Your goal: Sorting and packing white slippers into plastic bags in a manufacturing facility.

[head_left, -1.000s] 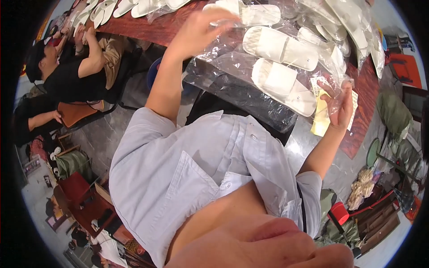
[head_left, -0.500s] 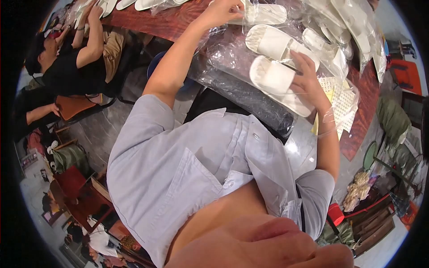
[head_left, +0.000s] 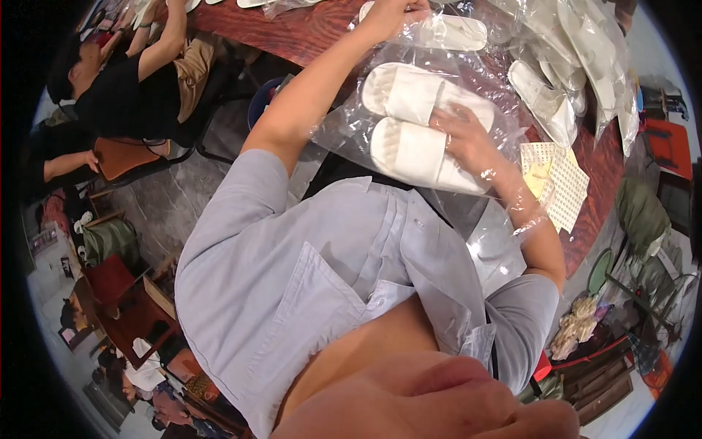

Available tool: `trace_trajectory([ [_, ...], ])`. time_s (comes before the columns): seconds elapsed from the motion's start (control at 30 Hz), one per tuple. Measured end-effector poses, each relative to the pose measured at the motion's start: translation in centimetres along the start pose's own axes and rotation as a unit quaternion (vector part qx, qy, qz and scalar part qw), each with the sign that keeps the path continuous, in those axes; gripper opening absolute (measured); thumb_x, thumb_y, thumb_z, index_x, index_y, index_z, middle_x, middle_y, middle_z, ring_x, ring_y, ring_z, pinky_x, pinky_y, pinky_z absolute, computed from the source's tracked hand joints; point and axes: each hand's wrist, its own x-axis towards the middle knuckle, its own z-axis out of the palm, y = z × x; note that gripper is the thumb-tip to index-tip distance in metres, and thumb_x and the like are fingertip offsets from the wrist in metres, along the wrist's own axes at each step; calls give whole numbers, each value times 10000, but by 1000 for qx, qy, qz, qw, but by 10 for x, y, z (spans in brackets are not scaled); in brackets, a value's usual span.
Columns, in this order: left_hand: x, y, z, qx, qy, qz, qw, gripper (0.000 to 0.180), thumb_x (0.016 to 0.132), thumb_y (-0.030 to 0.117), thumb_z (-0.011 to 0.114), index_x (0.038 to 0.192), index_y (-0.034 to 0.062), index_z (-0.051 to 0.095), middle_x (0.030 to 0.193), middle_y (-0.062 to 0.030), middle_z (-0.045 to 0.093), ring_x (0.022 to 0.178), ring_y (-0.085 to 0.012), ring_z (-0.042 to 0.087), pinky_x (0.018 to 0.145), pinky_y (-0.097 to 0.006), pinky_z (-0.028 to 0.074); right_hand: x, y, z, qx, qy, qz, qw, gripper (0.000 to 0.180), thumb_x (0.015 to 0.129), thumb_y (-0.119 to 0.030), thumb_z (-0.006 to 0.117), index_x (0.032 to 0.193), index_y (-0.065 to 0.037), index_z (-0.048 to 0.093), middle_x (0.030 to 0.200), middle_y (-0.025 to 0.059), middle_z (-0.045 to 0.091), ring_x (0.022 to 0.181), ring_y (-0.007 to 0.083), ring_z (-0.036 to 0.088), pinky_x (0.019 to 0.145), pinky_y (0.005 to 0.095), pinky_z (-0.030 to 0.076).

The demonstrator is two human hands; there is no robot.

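Note:
My right hand [head_left: 466,143] holds a pair of white open-toed slippers, one far [head_left: 409,94] and one near [head_left: 409,152], with its fingers at their foot openings. A clear plastic bag [head_left: 338,126] lies around the pair, and its film also covers my right wrist. Farther off, my left hand [head_left: 393,17] has its fingers pinched together at what looks like the bag's far edge; the fingertips are partly cut off by the frame. Just beyond the bag, next to my left hand, lies another white slipper [head_left: 457,33].
Bagged white slippers [head_left: 585,58] are heaped at the far right of the reddish wooden table [head_left: 281,33]. Yellow and white printed sheets [head_left: 563,183] lie by my right forearm. At left a person in black [head_left: 121,106] sits working, and a blue bin [head_left: 259,106] stands below the table edge.
My right hand has moved left with the slippers, and the plastic bag now surrounds them. My left hand has shifted slightly right and away from me.

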Motion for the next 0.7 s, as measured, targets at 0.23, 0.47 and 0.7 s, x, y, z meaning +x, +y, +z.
trace_trajectory([
  [0.23,30,28,13,-123,-44,-28,991,332,903,143,700,1199,17,622,947,-134,701,852,-204,680,773,-346,531,-14,31,-15,-34,24,87,995,376,777,-18,660,1142,-99,697,1361,108,582,1339,273,491,1150,532,319],
  [0.47,-21,129,-45,166,29,115,979,313,899,165,681,1191,61,635,1018,-170,688,916,-329,664,820,-402,525,-26,30,1,-114,60,108,986,370,794,-54,592,1145,-113,691,1396,87,540,1334,249,473,1144,494,344],
  [0.7,-82,112,-6,184,-148,62,970,338,970,213,594,1298,132,612,1074,-127,643,989,-303,633,831,-373,511,-9,18,-5,-98,102,135,981,348,777,-103,649,1121,-95,700,1391,108,529,1280,353,490,1103,451,392],
])
